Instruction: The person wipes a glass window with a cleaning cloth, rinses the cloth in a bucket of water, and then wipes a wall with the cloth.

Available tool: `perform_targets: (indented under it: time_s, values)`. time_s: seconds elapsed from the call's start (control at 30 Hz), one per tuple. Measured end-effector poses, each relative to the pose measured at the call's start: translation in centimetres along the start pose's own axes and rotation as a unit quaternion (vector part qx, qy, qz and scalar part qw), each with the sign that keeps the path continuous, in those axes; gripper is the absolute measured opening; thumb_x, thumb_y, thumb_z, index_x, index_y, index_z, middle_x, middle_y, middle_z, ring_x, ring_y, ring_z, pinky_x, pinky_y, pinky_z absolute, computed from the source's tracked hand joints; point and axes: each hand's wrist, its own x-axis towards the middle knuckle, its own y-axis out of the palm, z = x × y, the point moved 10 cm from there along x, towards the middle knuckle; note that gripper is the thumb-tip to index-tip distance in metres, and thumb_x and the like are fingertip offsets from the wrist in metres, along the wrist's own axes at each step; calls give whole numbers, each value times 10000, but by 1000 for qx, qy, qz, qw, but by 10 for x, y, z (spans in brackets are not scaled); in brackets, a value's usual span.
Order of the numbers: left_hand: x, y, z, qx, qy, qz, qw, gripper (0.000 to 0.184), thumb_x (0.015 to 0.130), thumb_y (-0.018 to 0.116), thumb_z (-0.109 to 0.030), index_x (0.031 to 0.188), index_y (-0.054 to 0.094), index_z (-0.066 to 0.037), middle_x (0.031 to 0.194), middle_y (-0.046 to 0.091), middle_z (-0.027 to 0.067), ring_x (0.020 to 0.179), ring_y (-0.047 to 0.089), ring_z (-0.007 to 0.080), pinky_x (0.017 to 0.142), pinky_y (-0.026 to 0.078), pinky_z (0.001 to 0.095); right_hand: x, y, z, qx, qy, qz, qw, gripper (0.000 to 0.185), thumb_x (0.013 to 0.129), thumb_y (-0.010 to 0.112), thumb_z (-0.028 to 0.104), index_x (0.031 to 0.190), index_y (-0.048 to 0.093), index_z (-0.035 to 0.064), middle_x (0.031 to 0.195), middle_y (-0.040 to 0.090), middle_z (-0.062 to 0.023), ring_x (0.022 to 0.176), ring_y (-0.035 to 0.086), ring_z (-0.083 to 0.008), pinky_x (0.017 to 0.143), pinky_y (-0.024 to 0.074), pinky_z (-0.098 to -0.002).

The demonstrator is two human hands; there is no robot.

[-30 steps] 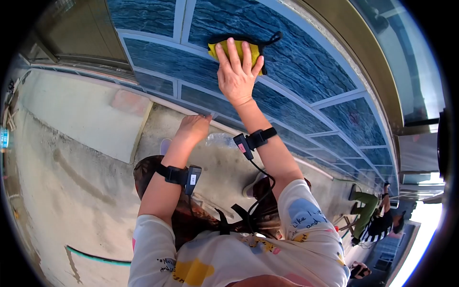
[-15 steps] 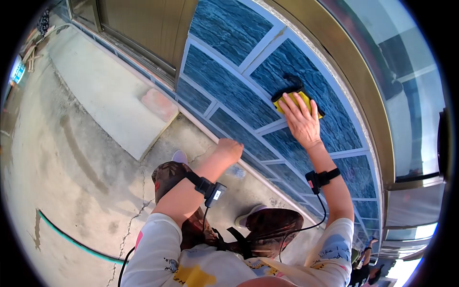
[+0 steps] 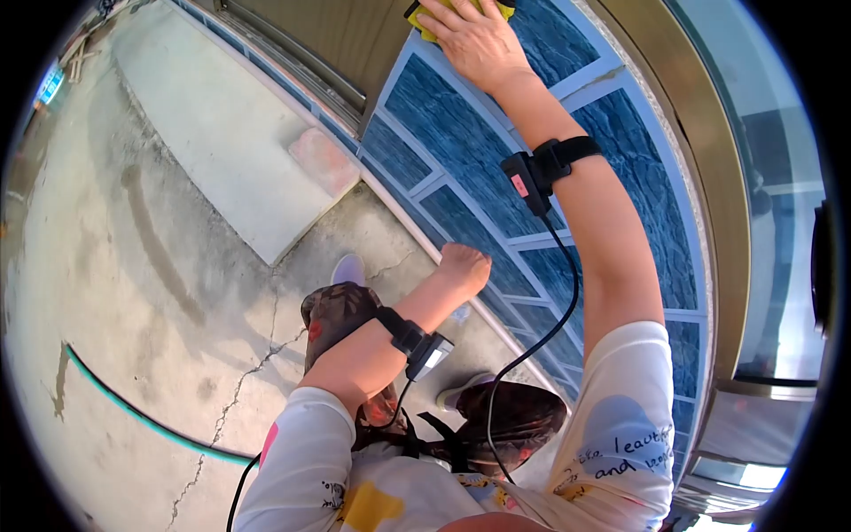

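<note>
At the top of the view my right hand (image 3: 483, 43) lies with fingers stretched over a yellow cloth (image 3: 427, 34) with black edging, pressing it near the top edge of the blue stone-look wall tiles (image 3: 443, 111). The frame's edge cuts off part of the cloth and fingertips. My left hand (image 3: 466, 269) is curled into a fist in front of the lower tiles, and nothing shows in it. Whether its knuckles touch the wall I cannot tell. Each forearm wears a black strap with a small cabled box.
A brown door panel (image 3: 328, 40) adjoins the tiles. Beside it lies a pale concrete slab (image 3: 204, 133) with a pinkish patch. A green hose (image 3: 133, 410) crosses the cracked floor. A metal-framed window (image 3: 776, 222) stands above the tiles at right.
My right hand has slid the yellow cloth up and left across the tiles toward the door. My left fist appears slightly farther right, and the whole view has shifted.
</note>
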Motion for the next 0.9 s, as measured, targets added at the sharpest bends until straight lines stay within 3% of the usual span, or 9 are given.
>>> perform_targets:
  time_s: [0.07,0.13,0.33,0.6,0.67,0.73,0.8,0.9]
  values:
    - [0,5,4,-6,-3,-19,1000,210,877,417,-134,898,606,-43,703,640,101,715,640,274,583,490,381,-19,23,27,19,-29,38,999,435,885,394,214,1300,414,87,1384,354,-85,1326,221,-256,1089,113,-450]
    - [-1,2,3,-12,0,-38,999,204,872,422,-131,898,606,-47,715,644,100,725,640,273,597,493,381,-52,57,59,-11,-43,90,995,408,864,463,207,1271,470,207,1407,322,39,1338,197,-159,1116,82,-407]
    - [-5,4,9,23,-18,48,998,215,880,417,-141,890,614,-56,791,653,99,771,639,263,633,499,374,-192,89,128,23,-143,237,961,499,846,434,171,1341,378,194,1459,208,11,1361,122,-173,1125,37,-396]
    - [-15,10,10,38,-17,82,996,274,910,375,-158,924,626,-50,837,655,100,806,634,270,684,496,381,-395,41,132,29,-125,349,928,555,828,458,204,1366,333,158,1469,178,27,1365,105,-152,1117,19,-386]
    - [-13,17,12,27,-37,63,997,274,900,388,-167,890,636,-51,831,657,106,808,635,264,687,491,386,-390,45,128,26,-114,348,930,552,821,462,203,1360,348,163,1471,171,34,1365,105,-147,1114,20,-385]
    - [-9,26,0,32,6,60,998,251,870,420,-169,856,643,-54,803,659,106,799,638,259,680,486,385,-376,46,123,7,-98,340,935,532,820,457,209,1345,378,180,1474,156,42,1365,102,-142,1110,19,-391]
    - [-7,30,-6,25,2,55,998,210,830,454,-152,829,648,-73,788,661,96,793,640,242,668,483,370,-324,51,121,-36,-115,322,939,514,829,448,217,1339,389,196,1477,151,31,1368,93,-148,1106,10,-403]
    - [-7,32,-13,55,10,10,998,184,811,466,-124,798,648,-104,740,661,62,755,642,214,611,471,380,-234,69,125,5,-108,278,954,501,841,440,222,1338,387,188,1468,184,18,1367,103,-171,1111,9,-415]
